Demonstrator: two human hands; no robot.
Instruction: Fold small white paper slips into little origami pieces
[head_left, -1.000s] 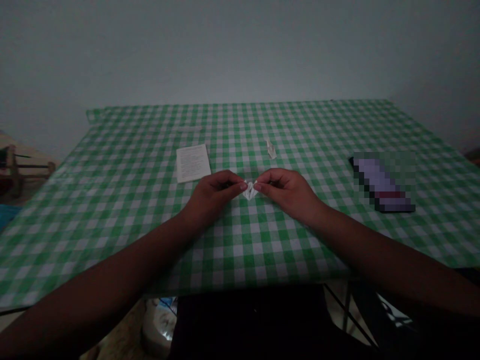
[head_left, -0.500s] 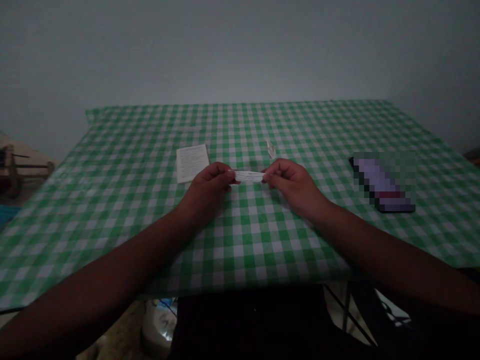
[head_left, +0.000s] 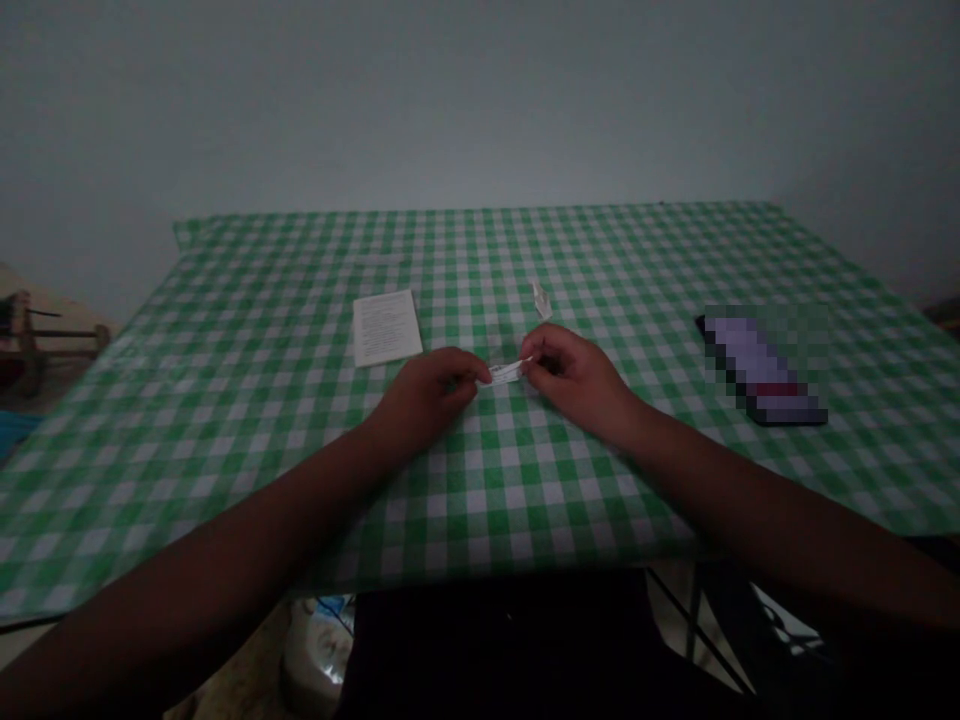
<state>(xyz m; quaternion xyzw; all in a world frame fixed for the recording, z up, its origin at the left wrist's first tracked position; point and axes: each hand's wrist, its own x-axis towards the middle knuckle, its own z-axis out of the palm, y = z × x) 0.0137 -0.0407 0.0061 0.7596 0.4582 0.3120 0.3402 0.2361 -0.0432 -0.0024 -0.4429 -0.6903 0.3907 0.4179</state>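
Head view: a narrow folded white paper strip (head_left: 507, 372) sits between both hands, just above a green-and-white gingham tablecloth (head_left: 517, 510); contact with the cloth can't be confirmed. Long axis runs nearly left-right, right end angled slightly away from the person.

Left hand (head_left: 431, 392): fingers curled, pinching the strip's left end. Right hand (head_left: 574, 378): thumb and fingers clenched on its right end. Most of the strip's middle shows between the fingertips.

Around the strip: a white printed paper sheet (head_left: 386, 327) lies flat on the far-left side, past the left hand. A small pointed white folded paper piece (head_left: 541, 300) lies on the far side, near the right hand. A dark flat rectangular slab (head_left: 761, 370), pixelated and unreadable, lies well right, with the right hand and forearm between it and the strip.

Below the table edge, left of the strip's line, a translucent white plastic bag (head_left: 319, 655) sits on the floor with something blue at its top; contents can't be made out.
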